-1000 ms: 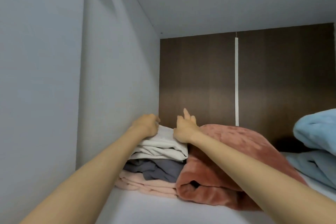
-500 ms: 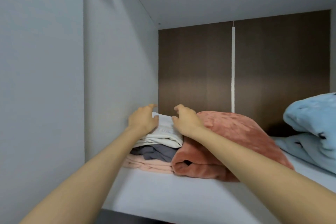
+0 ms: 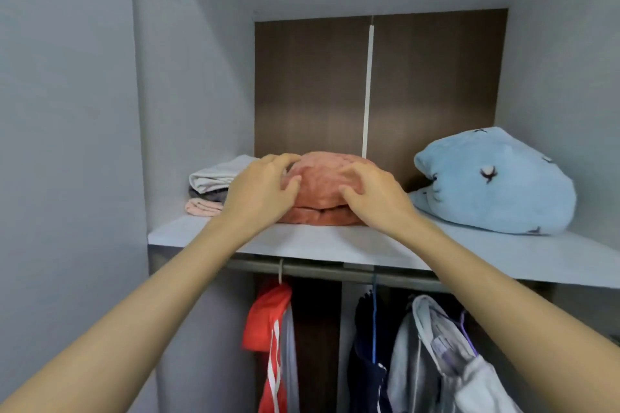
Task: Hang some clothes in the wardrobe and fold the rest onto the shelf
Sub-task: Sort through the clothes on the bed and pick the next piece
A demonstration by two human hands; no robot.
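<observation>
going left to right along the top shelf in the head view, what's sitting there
small folded stack of white, grey and pink clothes → folded pink fleece, with the left hand and right hand in front of it → bundled light blue fleece

Your left hand (image 3: pixel 265 189) and right hand (image 3: pixel 375 198) sit on either side of the folded pink fleece (image 3: pixel 320 184) on the shelf (image 3: pixel 335 245), fingers loosely curled. A folded stack (image 3: pixel 209 188) lies left; a blue fleece (image 3: pixel 493 181) right. Garments hang on the rail (image 3: pixel 322 270) below.
</observation>
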